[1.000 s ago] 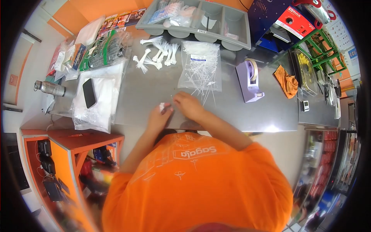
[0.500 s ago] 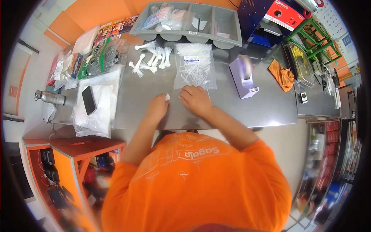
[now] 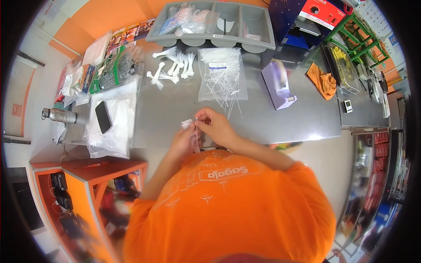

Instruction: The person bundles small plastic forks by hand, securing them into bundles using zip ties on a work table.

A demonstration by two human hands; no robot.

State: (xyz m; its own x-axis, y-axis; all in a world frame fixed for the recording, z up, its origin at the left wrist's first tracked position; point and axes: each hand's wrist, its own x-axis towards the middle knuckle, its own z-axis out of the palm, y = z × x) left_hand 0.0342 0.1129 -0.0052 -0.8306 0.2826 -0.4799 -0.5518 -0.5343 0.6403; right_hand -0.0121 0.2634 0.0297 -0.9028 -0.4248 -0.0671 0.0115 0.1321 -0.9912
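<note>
Left hand (image 3: 180,141) at the near edge of the desk (image 3: 166,103), fingers curled round a small bundle of white ties (image 3: 187,124). Only the clustered heads show clearly above the fist; tails mostly hidden by the hand, count impossible. Right hand (image 3: 215,126) just beside it, thumb and forefinger pinched on the upper end of a single pale tie (image 3: 197,138) that hangs down in front of the left hand. Its lower end is lost against wrist and shirt (image 3: 228,210). Remaining right fingers folded, partly out of sight behind the thumb.

Beyond the hands, a clear plastic bag (image 3: 219,61) of loose white ties, a few long tails poking out at the near end; small print on its label unreadable. Left of it, finished-looking bunches of ties (image 3: 173,65) overlap, so hard to count. Further left, a dark phone (image 3: 103,117) lies on white plastic packaging (image 3: 112,142), contents unclear. Grey compartment tray (image 3: 210,39) at the back: bagged items in its left section blurred by their wrapping. Lilac tape dispenser (image 3: 276,87) to the right, then a crumpled orange cloth (image 3: 322,83). Blue machine (image 3: 285,26) behind, its top cut off by the frame.
</note>
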